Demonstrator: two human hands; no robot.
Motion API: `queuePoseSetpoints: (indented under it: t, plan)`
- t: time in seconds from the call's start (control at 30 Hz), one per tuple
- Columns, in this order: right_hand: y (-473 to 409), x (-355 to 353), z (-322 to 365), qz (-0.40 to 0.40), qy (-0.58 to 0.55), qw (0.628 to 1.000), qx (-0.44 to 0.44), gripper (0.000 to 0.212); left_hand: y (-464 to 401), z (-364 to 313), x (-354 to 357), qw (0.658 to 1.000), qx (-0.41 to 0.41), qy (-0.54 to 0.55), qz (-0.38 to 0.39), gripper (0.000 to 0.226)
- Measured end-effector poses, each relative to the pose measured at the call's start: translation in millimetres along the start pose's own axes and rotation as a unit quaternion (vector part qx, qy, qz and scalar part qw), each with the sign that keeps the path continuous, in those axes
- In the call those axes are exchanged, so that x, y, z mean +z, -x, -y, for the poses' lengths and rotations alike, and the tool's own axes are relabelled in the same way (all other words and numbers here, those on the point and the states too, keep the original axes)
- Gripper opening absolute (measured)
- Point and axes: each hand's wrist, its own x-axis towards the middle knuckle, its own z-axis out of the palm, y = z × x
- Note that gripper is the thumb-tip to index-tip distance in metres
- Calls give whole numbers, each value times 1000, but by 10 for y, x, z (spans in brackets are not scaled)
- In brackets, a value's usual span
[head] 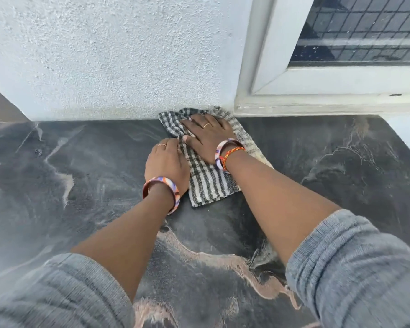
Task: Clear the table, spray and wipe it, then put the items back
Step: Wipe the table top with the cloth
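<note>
Wiping the far edge of the dark stone surface (81, 185) by the wall (104, 55).
Both hands, left hand (167, 162) and right hand (207, 136), pressed flat with fingers released on the checked cloth (206, 183); firm overlapping strokes suited.

Cloth (206, 183) on table (81, 185) (against wall (104, 55)).

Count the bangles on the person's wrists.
2. One bangle is on the left wrist, beside the checked cloth. The other bangle is on the right wrist, with an orange thread band, above the cloth.
</note>
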Motion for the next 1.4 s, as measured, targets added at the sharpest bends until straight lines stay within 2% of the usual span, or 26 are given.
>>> queuePoseSetpoints:
  t: [0.1, 0.17, 0.33, 0.47, 0.77, 1.0, 1.1, 1.2, 1.33, 1.4]
  plan:
    - [51, -38, -139, -8, -8, 1000, 22, 54, -64, -238, -23, 997, -74, 32, -14, 32]
    - [105, -63, -264, -18, -8, 999, 36, 54, -150, -487, -13, 995, -88, 46, -22, 29]
    - [303, -126, -725, 18, -15, 997, 76, 54, -99, -1077, 198, 998, -10, 64, -7, 31]
    - [558, -176, -1274, -11, -20, 986, 163, 55, 6, -1439, 400, 998, 37, 55, 8, 30]
    - [988, -255, -2224, -28, -23, 965, 259, 55, 154, -2121, 849, 994, 91, 47, 47, 32]
    - [1267, -328, -2913, -36, -44, 922, 383, 57, 278, -2336, 999, 992, 104, 40, 61, 32]
    - [1422, -375, -3157, -47, -75, 876, 475, 58, 358, -2423, 1022, 991, 113, 32, 68, 31]
    - [1611, -419, -3283, -60, -186, 817, 543, 57, 454, -2491, 1048, 989, 125, 32, 68, 31]
    - [1929, -402, -3153, -76, -160, 830, 529, 53, 615, -2592, 1064, 986, 135, 30, 89, 32]
    - [2130, -386, -3073, -88, -162, 819, 543, 56, 711, -2648, 1059, 984, 145, 32, 98, 32]
